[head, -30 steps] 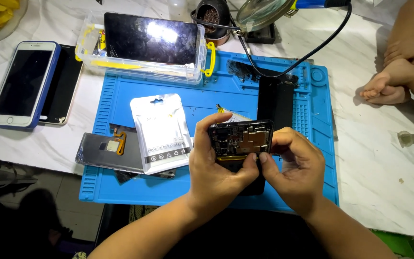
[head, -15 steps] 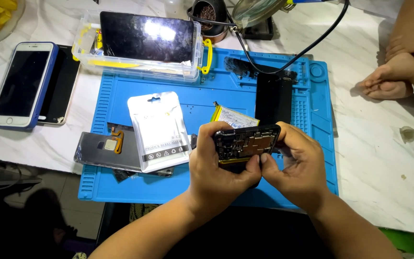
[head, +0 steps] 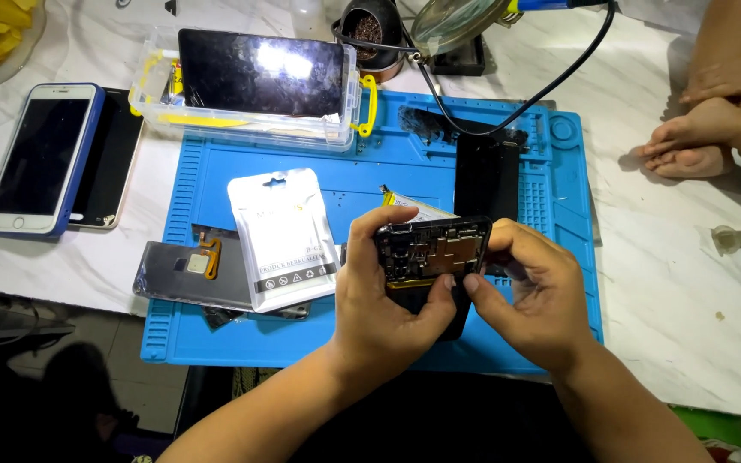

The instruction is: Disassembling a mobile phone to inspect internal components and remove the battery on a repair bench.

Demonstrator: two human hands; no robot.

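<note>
Both hands clasp an opened phone with its circuit board bared, above the near edge of a blue repair mat.

From left to right: the left hand grasps the opened phone from below, thumb pressing its lower edge; the right hand pinches the phone's right side, forefinger meeting that thumb. To work well here, I judge the left should brace the frame steadily while the right presses lightly, keeping fingertips off the exposed board. On the blue repair mat, a white pouch lies at nine o'clock from the phone and a clear box at eleven. Beyond is a white marbled table; another person's hands rest at two o'clock.
</note>
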